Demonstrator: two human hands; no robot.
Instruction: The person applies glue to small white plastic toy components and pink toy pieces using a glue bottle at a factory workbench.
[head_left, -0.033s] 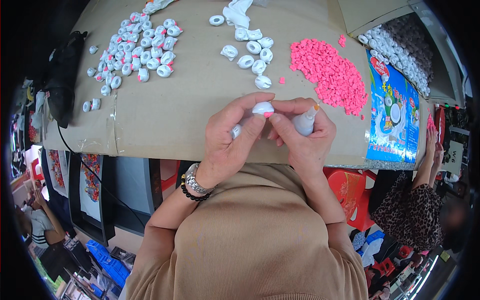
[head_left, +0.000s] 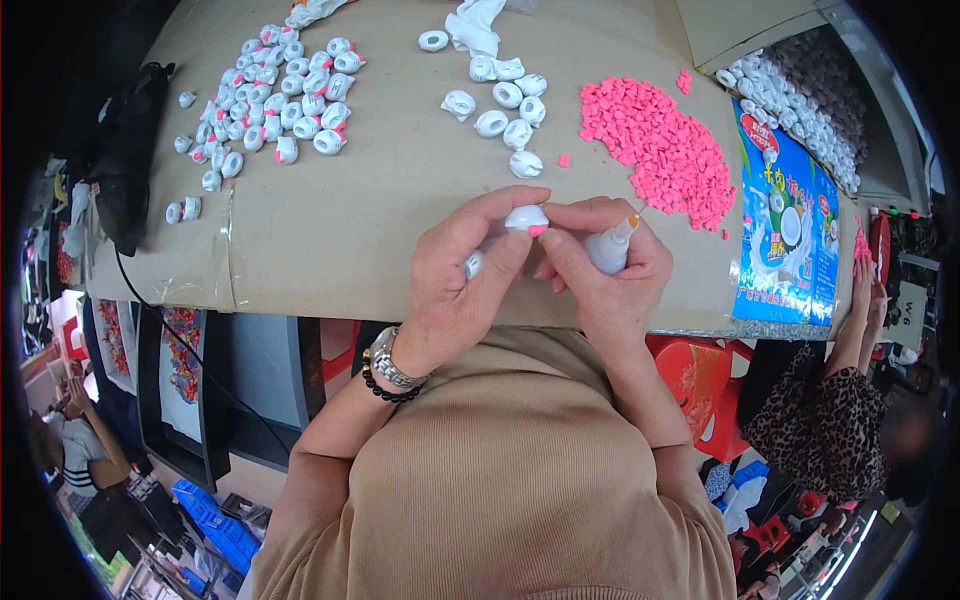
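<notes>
My left hand [head_left: 468, 262] is closed round a small white rounded plastic piece [head_left: 525, 216], gripping it between thumb and fingers. A pink bit [head_left: 537, 230] shows on its near side. A second white piece [head_left: 473, 264] is tucked against my left palm. In my right hand [head_left: 612, 275] rests a translucent squeeze bottle [head_left: 607, 250] with an orange-based needle tip pointing up and away. My right thumb and forefinger also press at the white piece, by the pink bit. Beyond my hands lie several loose white pieces [head_left: 516, 134] and a heap of small pink pieces [head_left: 660, 145].
White pieces with pink bits [head_left: 270, 100] are grouped at the far left. A white cloth [head_left: 475, 27] lies at the back. On the right are a blue printed sheet [head_left: 790, 215] and an open box of white pieces [head_left: 790, 105]. Another person's hands [head_left: 868, 285] are at the right edge.
</notes>
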